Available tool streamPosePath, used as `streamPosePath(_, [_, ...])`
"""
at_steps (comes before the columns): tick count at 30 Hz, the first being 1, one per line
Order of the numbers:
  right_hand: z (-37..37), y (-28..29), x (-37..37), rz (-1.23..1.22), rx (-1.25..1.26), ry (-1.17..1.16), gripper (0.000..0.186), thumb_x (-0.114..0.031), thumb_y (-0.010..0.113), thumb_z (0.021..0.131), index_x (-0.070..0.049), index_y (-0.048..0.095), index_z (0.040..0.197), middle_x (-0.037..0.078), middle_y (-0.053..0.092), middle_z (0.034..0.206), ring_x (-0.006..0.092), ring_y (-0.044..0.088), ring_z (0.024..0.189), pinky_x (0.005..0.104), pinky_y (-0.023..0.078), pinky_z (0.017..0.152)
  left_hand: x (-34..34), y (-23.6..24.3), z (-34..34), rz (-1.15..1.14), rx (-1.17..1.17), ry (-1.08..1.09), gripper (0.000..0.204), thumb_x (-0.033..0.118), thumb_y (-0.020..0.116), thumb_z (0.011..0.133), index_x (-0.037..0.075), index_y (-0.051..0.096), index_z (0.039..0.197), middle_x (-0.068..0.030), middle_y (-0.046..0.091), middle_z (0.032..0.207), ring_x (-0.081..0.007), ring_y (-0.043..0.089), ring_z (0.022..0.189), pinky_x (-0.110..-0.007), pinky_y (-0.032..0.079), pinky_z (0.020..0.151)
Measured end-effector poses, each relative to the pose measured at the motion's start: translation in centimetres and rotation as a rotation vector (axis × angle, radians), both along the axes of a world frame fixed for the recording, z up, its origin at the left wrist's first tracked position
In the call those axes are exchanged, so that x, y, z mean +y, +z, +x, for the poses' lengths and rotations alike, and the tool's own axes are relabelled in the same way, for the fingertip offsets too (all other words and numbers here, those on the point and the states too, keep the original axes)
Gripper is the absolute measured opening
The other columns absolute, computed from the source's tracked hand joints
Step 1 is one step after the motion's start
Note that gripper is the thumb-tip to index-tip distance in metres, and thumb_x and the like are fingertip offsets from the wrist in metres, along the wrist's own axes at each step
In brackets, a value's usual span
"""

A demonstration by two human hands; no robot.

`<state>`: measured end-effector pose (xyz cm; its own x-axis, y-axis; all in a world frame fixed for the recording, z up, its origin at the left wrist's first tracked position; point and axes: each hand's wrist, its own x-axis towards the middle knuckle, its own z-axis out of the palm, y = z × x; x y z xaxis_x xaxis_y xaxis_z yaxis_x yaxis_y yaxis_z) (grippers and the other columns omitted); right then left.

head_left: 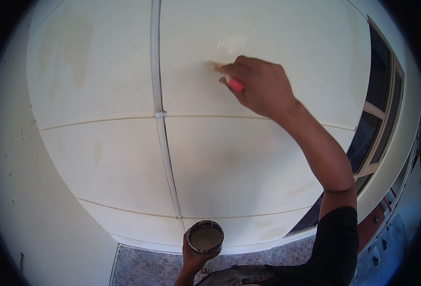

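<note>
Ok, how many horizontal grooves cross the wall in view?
3. The top groove runs level with the right hand's wrist, the middle groove lies just above the paint cup, and the bottom groove sits near the floor. More may lie outside the frame.

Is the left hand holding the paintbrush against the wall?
No. The right hand holds the red-handled brush against the wall; the left hand holds a paint cup.

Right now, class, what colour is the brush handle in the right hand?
Red, on the brush handle below the right hand; head view.
</note>
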<state>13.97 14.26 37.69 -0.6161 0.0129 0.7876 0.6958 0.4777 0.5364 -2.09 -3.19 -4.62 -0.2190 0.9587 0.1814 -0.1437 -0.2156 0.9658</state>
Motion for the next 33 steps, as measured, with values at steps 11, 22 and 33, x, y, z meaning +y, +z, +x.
streamPosePath(11, [6.4,18.3,1.3,-0.145,0.404,0.033,0.021,-0.024,0.075,0.095,-0.009,0.079,0.110,0.011,0.078,0.096,0.0255,0.074,0.083,0.0374,0.057,0.075,-0.4,-1.8,-0.1,0.008,-0.040,0.027,0.109,0.008,0.103,0.054,0.003,0.041,0.142,-0.0146,0.062,0.135,-0.0279,0.063,0.127,-0.044,0.056,0.107])
streamPosePath(22, [2.8,9.0,4.5,0.133,0.210,-0.151,0.023,-0.028,0.068,0.099,-0.025,0.077,0.120,0.007,0.071,0.109,0.0363,0.071,0.089,0.0476,0.058,0.077,-0.3,-0.2,-0.2,-0.006,0.004,0.001,0.106,0.013,0.103,0.058,0.003,0.041,0.144,-0.0149,0.062,0.135,-0.0265,0.063,0.128,-0.042,0.055,0.107])
streamPosePath(33, [-2.0,-2.9,1.5,-0.124,-0.044,0.061,0.021,-0.017,0.075,0.094,-0.016,0.077,0.115,0.004,0.066,0.094,0.0229,0.069,0.068,0.0374,0.057,0.061,-0.1,-1.2,0.1,0.002,0.014,-0.011,0.109,0.013,0.104,0.057,0.005,0.041,0.146,-0.0140,0.060,0.138,-0.0274,0.061,0.130,-0.042,0.054,0.109])
